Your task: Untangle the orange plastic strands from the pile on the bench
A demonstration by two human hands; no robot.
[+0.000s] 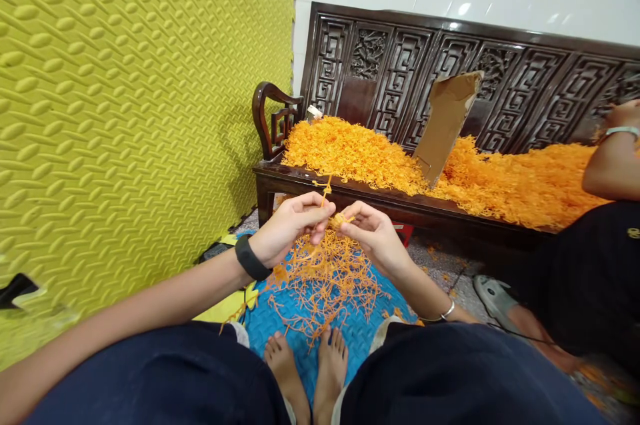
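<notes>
My left hand (295,225), with a black band on its wrist, pinches a thin orange plastic strand (327,188) that sticks up above the fingertips. Close beside it, my right hand (376,238) has its thumb and fingers closed on a small yellow-orange plastic piece (341,219). Whether the strand and the piece are joined cannot be made out. Below both hands lies a tangle of thin orange strands (333,278), spread over a blue foam mat (295,358) in front of my bare feet.
Ahead stands a dark carved wooden bench (350,88). Orange plastic pieces (350,148) are heaped along its seat, with an upright cardboard sheet (445,122) between two heaps. A yellow foam mat (150,78) rises at left. Another person's arm (613,158) is at right.
</notes>
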